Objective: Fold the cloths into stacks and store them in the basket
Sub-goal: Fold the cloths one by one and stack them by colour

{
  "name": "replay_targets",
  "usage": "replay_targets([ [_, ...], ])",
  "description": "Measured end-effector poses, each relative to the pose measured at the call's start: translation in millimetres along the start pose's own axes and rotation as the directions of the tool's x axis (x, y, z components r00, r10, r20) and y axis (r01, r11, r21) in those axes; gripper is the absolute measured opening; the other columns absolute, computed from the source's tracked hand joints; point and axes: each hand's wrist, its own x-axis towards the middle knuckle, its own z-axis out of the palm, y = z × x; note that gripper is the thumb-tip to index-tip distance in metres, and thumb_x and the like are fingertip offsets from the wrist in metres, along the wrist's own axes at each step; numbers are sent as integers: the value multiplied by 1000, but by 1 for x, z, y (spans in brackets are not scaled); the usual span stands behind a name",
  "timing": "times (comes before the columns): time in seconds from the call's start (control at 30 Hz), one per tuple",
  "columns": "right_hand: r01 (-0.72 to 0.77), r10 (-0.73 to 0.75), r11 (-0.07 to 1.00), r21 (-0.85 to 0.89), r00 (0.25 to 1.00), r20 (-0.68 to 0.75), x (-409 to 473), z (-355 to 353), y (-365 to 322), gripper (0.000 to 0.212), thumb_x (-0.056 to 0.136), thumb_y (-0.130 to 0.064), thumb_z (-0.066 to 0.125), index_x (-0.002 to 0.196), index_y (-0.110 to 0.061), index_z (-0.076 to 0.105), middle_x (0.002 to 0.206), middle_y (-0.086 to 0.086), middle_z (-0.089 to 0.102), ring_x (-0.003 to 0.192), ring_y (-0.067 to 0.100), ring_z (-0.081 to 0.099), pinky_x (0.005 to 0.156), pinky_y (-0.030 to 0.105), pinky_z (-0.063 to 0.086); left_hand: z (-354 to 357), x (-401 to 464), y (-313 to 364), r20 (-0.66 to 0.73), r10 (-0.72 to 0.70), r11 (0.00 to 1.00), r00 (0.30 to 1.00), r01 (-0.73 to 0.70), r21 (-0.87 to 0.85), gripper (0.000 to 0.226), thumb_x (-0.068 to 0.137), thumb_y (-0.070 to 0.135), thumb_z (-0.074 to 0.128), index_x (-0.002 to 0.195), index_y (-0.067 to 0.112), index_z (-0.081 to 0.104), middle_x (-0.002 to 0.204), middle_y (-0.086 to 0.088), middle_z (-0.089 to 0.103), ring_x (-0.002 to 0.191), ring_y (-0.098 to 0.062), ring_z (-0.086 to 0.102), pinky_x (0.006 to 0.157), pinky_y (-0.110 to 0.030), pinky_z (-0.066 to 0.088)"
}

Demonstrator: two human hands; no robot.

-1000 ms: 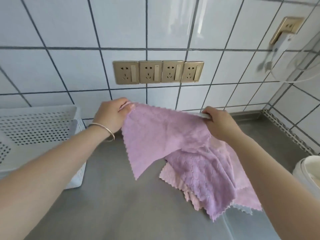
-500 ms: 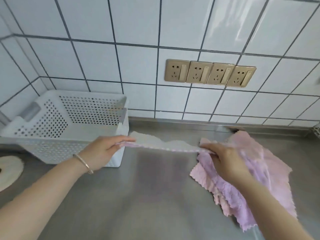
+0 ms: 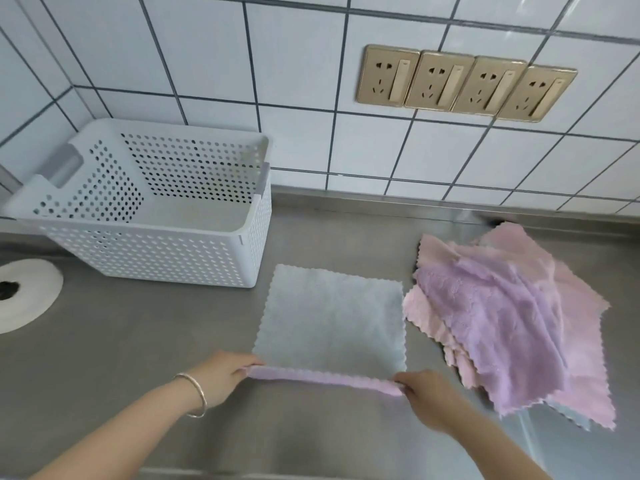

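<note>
One cloth [image 3: 330, 320] lies spread flat on the steel counter, pale grey side up, its purple underside showing along the near edge. My left hand [image 3: 221, 377] pinches the near left corner and my right hand [image 3: 427, 398] pinches the near right corner, both lifting that edge slightly. A loose pile of pink and purple cloths [image 3: 502, 317] lies to the right, touching the spread cloth's right edge. The white perforated basket [image 3: 166, 251] stands at the back left with nothing visible inside.
The tiled wall with a row of gold sockets [image 3: 464, 84] runs behind the counter. A white round object with a dark centre [image 3: 24, 299] lies at the far left. Bare steel counter [image 3: 156, 341] lies between the basket and my left arm.
The cloth held in the air has been brought down and spread flat on the counter. Both hands came toward me, keeping hold of its corners. The view tilted down and left.
</note>
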Motion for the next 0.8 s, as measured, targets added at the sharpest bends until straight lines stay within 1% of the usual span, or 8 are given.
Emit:
replay_targets([
  [0.1,16,-1,997,-79,981,194,-5,5,-3,23,94,-19,37,78,-18,53,84,2,60,94,25,54,60,30,31,8,-6,-5,209,34,995,977,-54,90,23,90,11,42,78,27,53,75,9,55,66,1,44,59,-14,30],
  [0.2,6,-4,1000,-4,952,305,-7,1,-2,38,93,-18,40,57,-21,30,62,-9,36,73,17,42,53,15,23,11,-9,-5,319,21,996,948,-46,70,19,88,13,44,70,15,49,57,9,35,52,3,30,50,-13,23],
  [0.33,-109,43,962,249,965,259,6,-15,7,29,94,-23,48,65,-25,45,68,-9,42,70,10,42,57,20,30,-6,0,-5,198,-23,974,980,67,-215,36,90,10,48,57,23,42,44,15,46,45,4,38,52,-14,28],
  [0.43,-162,140,840,517,987,82,26,-24,15,24,89,-30,56,71,-17,49,69,-1,42,65,12,41,60,26,32,-12,19,-5,30,-121,871,992,120,-476,26,89,16,54,64,19,47,56,10,47,56,-9,41,59,-22,33],
  [0.5,-176,183,815,552,982,44,40,-28,17,26,90,-25,55,69,-15,44,66,1,41,62,13,40,58,27,31,-8,37,-6,-38,-230,779,972,161,-606,21,89,16,52,68,17,52,62,0,48,62,-16,43,65,-27,41],
  [0.63,-210,246,792,573,969,15,65,-27,19,20,93,-23,50,87,-6,59,79,6,54,69,17,48,64,28,36,-2,71,-13,-146,-370,796,917,232,-559,17,85,25,51,74,13,57,70,-12,57,71,-29,56,78,-44,50],
  [0.7,-235,277,816,529,961,0,75,-24,18,22,94,-25,49,100,-8,62,90,8,60,78,19,51,68,28,37,-2,81,-15,-170,-406,808,898,266,-525,19,88,24,50,75,12,56,83,-22,63,87,-39,62,72,-39,47],
  [0.8,-255,312,836,486,949,-39,85,-19,17,25,94,-26,47,105,-8,61,100,12,65,90,25,56,76,31,41,-4,88,-12,-197,-438,829,877,310,-465,23,91,25,48,89,7,63,97,-18,67,94,-36,61,78,-36,46],
])
